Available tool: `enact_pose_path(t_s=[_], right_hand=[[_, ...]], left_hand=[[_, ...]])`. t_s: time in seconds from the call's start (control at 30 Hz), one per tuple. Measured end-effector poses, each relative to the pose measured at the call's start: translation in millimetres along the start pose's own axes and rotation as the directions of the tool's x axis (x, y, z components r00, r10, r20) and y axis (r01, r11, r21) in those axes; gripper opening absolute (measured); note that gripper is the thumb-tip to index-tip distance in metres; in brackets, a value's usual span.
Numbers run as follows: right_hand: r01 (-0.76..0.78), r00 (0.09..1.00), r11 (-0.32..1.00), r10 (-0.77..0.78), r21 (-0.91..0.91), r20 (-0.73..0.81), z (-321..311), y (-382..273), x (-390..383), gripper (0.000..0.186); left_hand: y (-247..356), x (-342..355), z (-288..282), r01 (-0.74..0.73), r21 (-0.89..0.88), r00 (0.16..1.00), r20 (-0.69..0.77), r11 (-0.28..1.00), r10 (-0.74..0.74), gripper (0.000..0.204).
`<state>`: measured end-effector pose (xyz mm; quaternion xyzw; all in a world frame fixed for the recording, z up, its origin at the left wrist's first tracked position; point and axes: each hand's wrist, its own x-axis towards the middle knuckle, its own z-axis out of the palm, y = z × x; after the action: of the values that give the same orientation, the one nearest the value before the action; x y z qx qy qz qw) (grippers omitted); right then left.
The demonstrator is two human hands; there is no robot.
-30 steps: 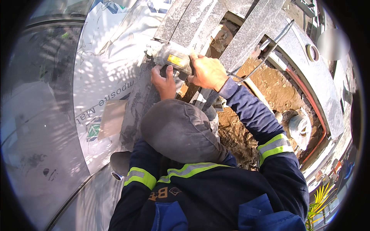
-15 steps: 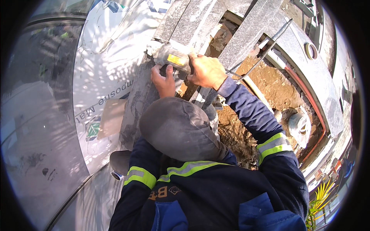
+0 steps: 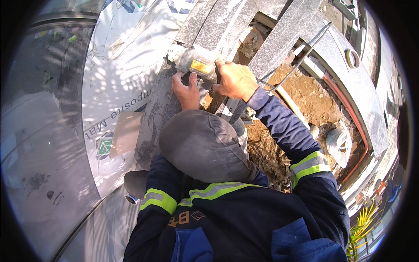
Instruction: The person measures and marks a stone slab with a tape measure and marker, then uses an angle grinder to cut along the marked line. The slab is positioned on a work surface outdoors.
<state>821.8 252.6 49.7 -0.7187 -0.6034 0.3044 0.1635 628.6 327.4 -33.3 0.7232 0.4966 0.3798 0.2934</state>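
Observation:
A dusty grey power tool with a yellow label, seemingly an angle grinder point(image 3: 188, 57), lies across the edge of the grey stone slabs ahead of me. My right hand point(image 3: 238, 81) is closed around its right end. Against its near side, my left hand point(image 3: 187, 91) grips with the thumb up; its other fingers are partly hidden beneath the tool. At the tool's far left a thin dark edge shows, but the cutting end is unclear. My grey-trousered knee point(image 3: 203, 144) rises just below my hands.
A dark cord point(image 3: 301, 61) loops right of my right hand. Stone slabs point(image 3: 279, 43) border an opening of brown soil point(image 3: 301, 89). A tape roll point(image 3: 352, 58) lies on the right slab, above an orange pipe point(image 3: 342, 98) and a clear plastic bag point(image 3: 338, 144). White printed sheeting point(image 3: 118, 74) covers the left.
The tool and both hands have shifted very slightly to the right. My grip looks the same.

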Motion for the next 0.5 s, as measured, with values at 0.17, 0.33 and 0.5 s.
enact_pose_path(t_s=[0.17,0.33,0.5], right_hand=[[-0.006,0.999,1.0,0.006,0.011,-0.033,5.1,-1.0,-0.3,0.059],[-0.016,0.999,1.0,0.017,0.017,-0.034,2.6,-0.3,-4.5,0.053],[-0.023,0.999,1.0,0.023,0.01,-0.023,2.6,0.4,-6.1,0.052]], left_hand=[[-3.4,0.4,-0.4,0.004,-0.01,1.0,-0.003,1.0,-0.004,0.043],[-4.5,0.3,-1.8,0.012,-0.007,1.0,0.026,1.0,-0.012,0.043],[-7.3,-1.3,-2.6,-0.009,-0.003,0.999,0.04,1.0,0.009,0.044]])
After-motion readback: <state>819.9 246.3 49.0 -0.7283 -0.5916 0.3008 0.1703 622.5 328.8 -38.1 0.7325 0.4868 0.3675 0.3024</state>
